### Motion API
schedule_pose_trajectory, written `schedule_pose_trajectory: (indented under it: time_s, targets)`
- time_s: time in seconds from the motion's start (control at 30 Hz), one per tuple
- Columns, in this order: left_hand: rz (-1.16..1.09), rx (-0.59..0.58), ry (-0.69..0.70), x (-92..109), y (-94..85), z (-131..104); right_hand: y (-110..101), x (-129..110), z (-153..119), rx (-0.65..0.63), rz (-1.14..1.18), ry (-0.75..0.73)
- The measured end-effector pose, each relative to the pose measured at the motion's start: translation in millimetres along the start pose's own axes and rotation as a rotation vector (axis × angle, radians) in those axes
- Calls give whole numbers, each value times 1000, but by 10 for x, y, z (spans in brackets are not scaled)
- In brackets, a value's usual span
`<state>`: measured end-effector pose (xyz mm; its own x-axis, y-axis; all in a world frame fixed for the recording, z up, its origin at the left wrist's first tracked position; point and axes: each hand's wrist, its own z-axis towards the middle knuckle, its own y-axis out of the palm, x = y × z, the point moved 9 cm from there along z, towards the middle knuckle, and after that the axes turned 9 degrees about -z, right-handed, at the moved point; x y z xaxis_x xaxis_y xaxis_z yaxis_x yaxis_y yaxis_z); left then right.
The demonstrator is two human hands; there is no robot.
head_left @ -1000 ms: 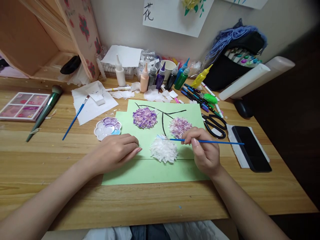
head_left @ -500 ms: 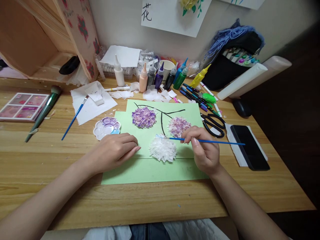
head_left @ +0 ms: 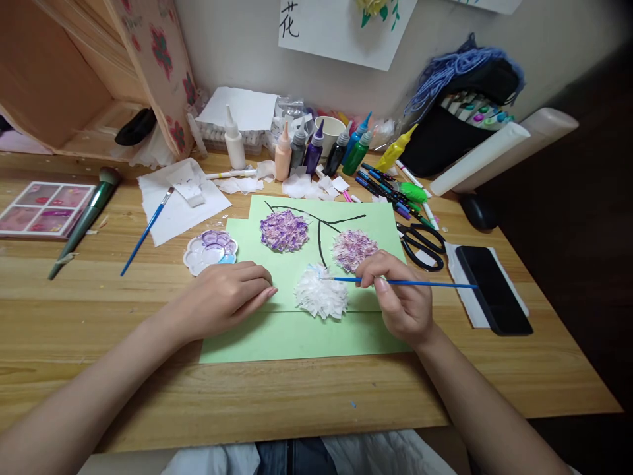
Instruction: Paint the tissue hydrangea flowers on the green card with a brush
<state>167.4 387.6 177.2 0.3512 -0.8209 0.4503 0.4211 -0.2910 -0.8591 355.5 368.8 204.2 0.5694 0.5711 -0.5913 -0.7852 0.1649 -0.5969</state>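
Observation:
My right hand point(head_left: 399, 290) pinches a thin blue paintbrush point(head_left: 420, 284), held nearly level. Its bristles touch the upper part of a white ruffled paper flower point(head_left: 322, 295), where a faint blue tint shows. This flower and two purple-and-white ruffled flowers, one at the left point(head_left: 283, 231) and one at the right point(head_left: 354, 249), sit on green paper point(head_left: 297, 340) with black drawn branches. Resting on the paper's left side, my left hand point(head_left: 237, 290) holds nothing, its fingers loosely bent. Just beyond it is a flower-shaped paint palette point(head_left: 198, 254) with purple and blue paint.
Another blue brush point(head_left: 146, 232) lies on a paper towel at left. Several paint bottles point(head_left: 312, 148) stand along the back. Black scissors point(head_left: 422, 245), markers point(head_left: 383, 188) and a phone point(head_left: 494, 290) are at right. A makeup palette point(head_left: 47, 208) lies far left.
The brush tip has shifted slightly down and right on the white flower, and my right hand slightly left. Blue tint on the flower's top is more visible. My left hand stays in place.

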Motion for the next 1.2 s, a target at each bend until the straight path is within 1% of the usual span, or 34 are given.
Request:
schedule_pose_trajectory:
  time_s: [0.23,0.43,0.6,0.8,1.0,1.2]
  targets:
    - [9,6,2,-3,-3,1,-33,-33,5,29,-1,-1]
    - [8,7,-5,1,-7,-2,-6,-28,3,7,-17,0]
    - [11,7,1,4,-10,18,-44,-46,14,49,-23,-2]
    - [12,3,2,13,-16,12,-9,-51,7,4,-26,-8]
    - [17,-2,2,16,-15,25,-68,-59,21,65,-33,-4]
    - [17,-1,0,-3,-7,8,-34,-45,12,25,-37,-9]
